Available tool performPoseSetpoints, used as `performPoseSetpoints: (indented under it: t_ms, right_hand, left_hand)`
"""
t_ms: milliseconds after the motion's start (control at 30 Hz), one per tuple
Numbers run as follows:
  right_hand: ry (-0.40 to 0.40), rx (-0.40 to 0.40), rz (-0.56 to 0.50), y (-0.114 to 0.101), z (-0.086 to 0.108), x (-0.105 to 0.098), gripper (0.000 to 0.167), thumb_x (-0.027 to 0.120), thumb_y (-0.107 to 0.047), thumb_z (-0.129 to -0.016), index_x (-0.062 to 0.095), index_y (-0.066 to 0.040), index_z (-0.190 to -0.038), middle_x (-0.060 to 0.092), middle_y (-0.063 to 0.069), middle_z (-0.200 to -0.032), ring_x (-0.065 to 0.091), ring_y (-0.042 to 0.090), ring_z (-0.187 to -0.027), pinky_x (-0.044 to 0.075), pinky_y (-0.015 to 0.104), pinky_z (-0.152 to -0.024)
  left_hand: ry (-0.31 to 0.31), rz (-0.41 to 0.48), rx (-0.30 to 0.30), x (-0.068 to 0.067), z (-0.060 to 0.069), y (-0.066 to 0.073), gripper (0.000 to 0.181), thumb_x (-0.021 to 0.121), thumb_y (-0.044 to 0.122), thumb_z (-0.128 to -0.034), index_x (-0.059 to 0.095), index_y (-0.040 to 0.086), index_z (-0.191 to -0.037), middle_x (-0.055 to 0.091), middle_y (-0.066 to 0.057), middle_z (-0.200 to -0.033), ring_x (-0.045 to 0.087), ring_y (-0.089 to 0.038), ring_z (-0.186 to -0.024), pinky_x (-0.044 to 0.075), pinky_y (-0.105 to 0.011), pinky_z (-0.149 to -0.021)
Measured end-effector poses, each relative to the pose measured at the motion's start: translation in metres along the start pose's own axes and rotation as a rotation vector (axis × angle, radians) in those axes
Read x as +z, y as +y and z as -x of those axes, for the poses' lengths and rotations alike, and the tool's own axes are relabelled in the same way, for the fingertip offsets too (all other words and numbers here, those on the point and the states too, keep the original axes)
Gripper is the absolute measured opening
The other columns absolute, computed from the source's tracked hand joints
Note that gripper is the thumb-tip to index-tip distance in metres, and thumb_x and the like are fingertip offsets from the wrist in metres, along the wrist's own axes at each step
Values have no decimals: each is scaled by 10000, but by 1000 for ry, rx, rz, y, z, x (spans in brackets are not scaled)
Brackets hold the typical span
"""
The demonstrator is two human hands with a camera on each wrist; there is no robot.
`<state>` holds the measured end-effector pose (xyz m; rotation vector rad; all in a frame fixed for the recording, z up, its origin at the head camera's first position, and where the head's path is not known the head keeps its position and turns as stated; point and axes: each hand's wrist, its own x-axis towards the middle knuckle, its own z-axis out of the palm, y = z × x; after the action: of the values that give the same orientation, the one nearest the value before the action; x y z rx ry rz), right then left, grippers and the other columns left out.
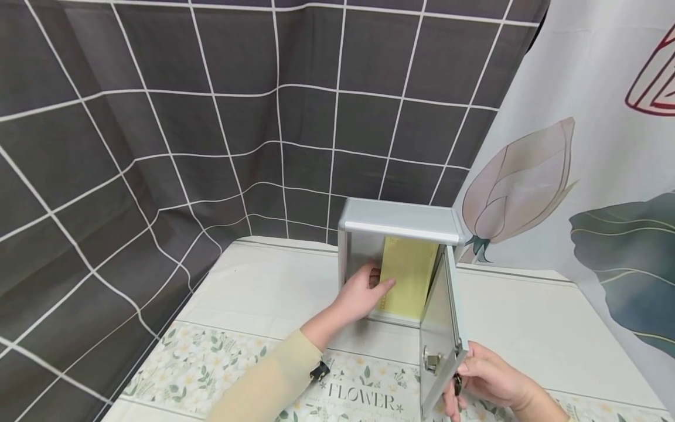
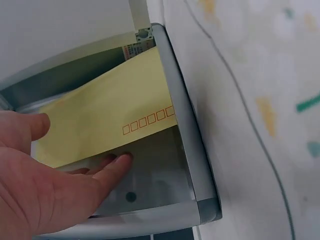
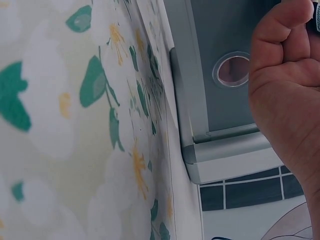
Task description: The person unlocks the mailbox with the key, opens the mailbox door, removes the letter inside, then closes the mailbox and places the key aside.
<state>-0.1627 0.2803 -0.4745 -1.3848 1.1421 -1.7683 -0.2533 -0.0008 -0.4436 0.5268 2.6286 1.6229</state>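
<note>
A small silver-grey metal box stands with its door swung out toward the front. A yellow envelope, printed with a row of small red squares, stands tilted inside it. My left hand reaches into the box and holds the envelope by its left edge. In the left wrist view its thumb lies over the front; the fingers are at the edge, partly hidden. Outside the door, my right hand has its thumb by the door's edge and pinches a dark key; the fingertips are mostly cut off in the right wrist view.
A metal lock catch projects from the door's inner face. The box stands on a white cloth with a floral band and the word FLOWER. Behind hangs a dark grid-patterned curtain; a white curtain with lotus prints is at right.
</note>
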Motion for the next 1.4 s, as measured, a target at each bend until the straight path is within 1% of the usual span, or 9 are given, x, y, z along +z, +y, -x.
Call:
performPoseSetpoints:
  t_ms: [133, 233, 400, 467, 633, 800, 1000, 1233, 1400]
  right_hand:
    - [6, 5, -8, 0, 1, -1, 408, 175, 97, -1050, 554, 249, -1068, 612, 469, -823, 539, 576, -605, 387, 573, -387]
    - [10, 9, -8, 0, 2, -1, 409, 179, 93, -1056, 557, 249, -1063, 614, 467, -823, 543, 576, -607, 386, 577, -387]
    - [11, 8, -11, 0, 3, -1, 419, 178, 97, -1056, 567, 253, -1069, 616, 469, -830, 547, 578, -613, 378, 589, -386]
    - [5, 5, -10, 1, 2, -1, 419, 180, 96, -1060, 567, 256, -1066, 614, 471, -831, 544, 580, -615, 382, 589, -386]
    - [-10, 0, 0, 1, 1, -2, 408, 185, 95, -1055, 557, 262, -1045, 605, 472, -815, 542, 578, -611, 406, 565, -383]
    - [-9, 0, -6, 1, 1, -2, 409, 189, 89, -1062, 559, 262, -1048, 614, 474, -830, 539, 579, -609, 403, 566, -383]
    - [-9, 1, -21, 1, 3, -2, 399, 192, 76, -1075, 545, 262, -1065, 599, 482, -826, 530, 584, -606, 383, 577, -384]
    - [-15, -1, -18, 0, 1, -1, 391, 189, 81, -1071, 536, 262, -1067, 590, 483, -818, 532, 583, -603, 381, 574, -385]
    - [-14, -9, -3, 1, 2, -1, 385, 197, 70, -1083, 539, 243, -1107, 608, 472, -824, 541, 581, -618, 409, 563, -394]
  left_hand:
    - [-5, 5, -1, 2, -5, 1, 647, 700, 397, -1098, 560, -57, -1538, 710, -206, -1411, 693, -348, -1314, 587, -478, -1141]
    - [-12, 39, -3, 3, -9, 1, 631, 699, 386, -1097, 578, -75, -1509, 722, -211, -1367, 707, -350, -1272, 606, -472, -1108]
    - [-7, 90, -55, 7, -14, 0, 597, 698, 402, -1090, 616, -65, -1453, 737, -167, -1235, 710, -307, -1142, 621, -487, -1030]
    - [-9, 110, -72, 9, -16, -1, 584, 706, 403, -1086, 629, -61, -1431, 736, -172, -1233, 707, -302, -1128, 618, -500, -1024]
    - [-35, 174, -89, 15, -21, -4, 591, 720, 396, -1085, 624, -72, -1435, 724, -218, -1340, 707, -319, -1196, 602, -534, -1085]
    - [-63, 234, -84, 21, -26, -8, 585, 747, 364, -1077, 621, -80, -1438, 738, -182, -1310, 720, -258, -1124, 630, -482, -1043]
    - [-64, 274, -95, 23, -30, -9, 622, 768, 367, -1065, 607, -77, -1469, 736, -155, -1310, 715, -224, -1102, 632, -460, -1038]
    - [-82, 306, -110, 26, -34, -11, 573, 789, 343, -1052, 643, -69, -1422, 750, -85, -1173, 710, -181, -999, 637, -371, -938]
    - [-78, 328, -114, 29, -35, -14, 519, 783, 289, -1056, 649, -67, -1409, 753, -91, -1135, 723, -187, -970, 650, -359, -901]
